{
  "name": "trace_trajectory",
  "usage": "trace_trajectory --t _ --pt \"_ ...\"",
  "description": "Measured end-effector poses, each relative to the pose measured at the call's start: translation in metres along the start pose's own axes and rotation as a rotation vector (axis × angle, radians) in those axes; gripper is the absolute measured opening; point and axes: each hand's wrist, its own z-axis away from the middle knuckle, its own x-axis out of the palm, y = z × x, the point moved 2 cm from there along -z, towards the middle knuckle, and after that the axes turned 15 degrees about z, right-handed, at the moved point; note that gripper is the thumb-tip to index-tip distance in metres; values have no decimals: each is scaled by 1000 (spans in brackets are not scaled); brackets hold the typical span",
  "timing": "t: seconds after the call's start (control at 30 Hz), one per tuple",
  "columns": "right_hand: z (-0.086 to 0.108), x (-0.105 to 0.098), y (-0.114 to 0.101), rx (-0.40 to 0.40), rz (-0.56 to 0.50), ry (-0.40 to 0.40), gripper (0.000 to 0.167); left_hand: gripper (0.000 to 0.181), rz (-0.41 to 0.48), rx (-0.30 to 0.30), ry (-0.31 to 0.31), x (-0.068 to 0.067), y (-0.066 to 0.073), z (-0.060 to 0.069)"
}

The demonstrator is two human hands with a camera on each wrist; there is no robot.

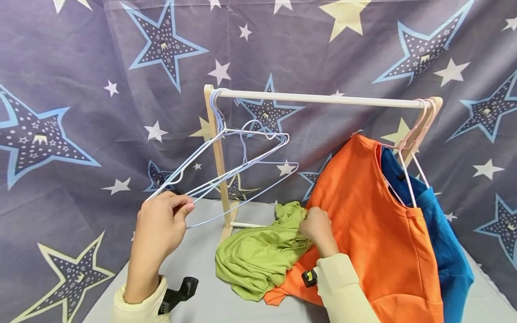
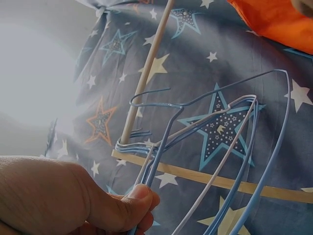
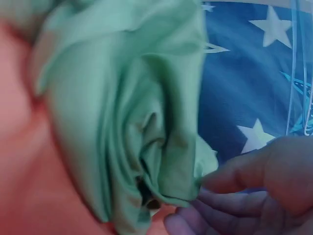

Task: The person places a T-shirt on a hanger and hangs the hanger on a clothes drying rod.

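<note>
One blue hanger point(image 1: 244, 157): apparently free of the rail point(image 1: 323, 98) at its hook, tilted just below, overlapping other wires.
Left hand point(image 1: 159, 224): pinching wire of that loose hanger between thumb and fingers; cannot tell how many neighbouring wires along with it.
Other hangers point(image 1: 216, 110): hooked over the rail's left end, close beside the rack upright point(image 1: 221, 172), crossing the loose one.
Green garment point(image 1: 258, 255): bunched on the tabletop point(image 1: 220, 309), partly over the lower part of the orange garment point(image 1: 379, 233), not on any hanger.
Right hand point(image 1: 317, 226): grasping the crumpled right side of the green garment, thumb set against fingers.
Right end of the rail: orange garment and, behind it, blue garment point(image 1: 448, 242), both on pinkish hangers point(image 1: 402, 144).
Step in hand: by the look of it, separating a hanger while gathering up the green garment.
Next move: seemingly calls for drawing the loose hanger clear without pulling its neighbours off the rail, then finding a neckline or hem in the bunched fabric.
</note>
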Motion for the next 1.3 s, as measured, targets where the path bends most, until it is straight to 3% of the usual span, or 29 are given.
trace_trajectory --t 0.1,0.23,0.37,0.67,0.77,1.0,1.3 --pt "-6 -5 -3 18 -42 35 38 5 -3 -1 -3 0 0 0" --pt "-18 -2 -4 42 -23 41 39 4 -6 5 -5 1 -1 1" --pt "-30 1 -4 44 11 -9 37 4 -6 9 -8 1 -1 1" --pt "-47 -2 -5 -72 5 -130 34 4 -2 15 -3 2 1 -1" --pt "-50 -6 -6 -60 1 -156 30 2 0 13 -3 3 2 -1" --pt "-58 -11 -5 7 -149 -257 26 3 -3 18 1 2 1 0" --pt "-58 -11 1 -42 -255 -409 9 2 0 16 -2 3 2 0"
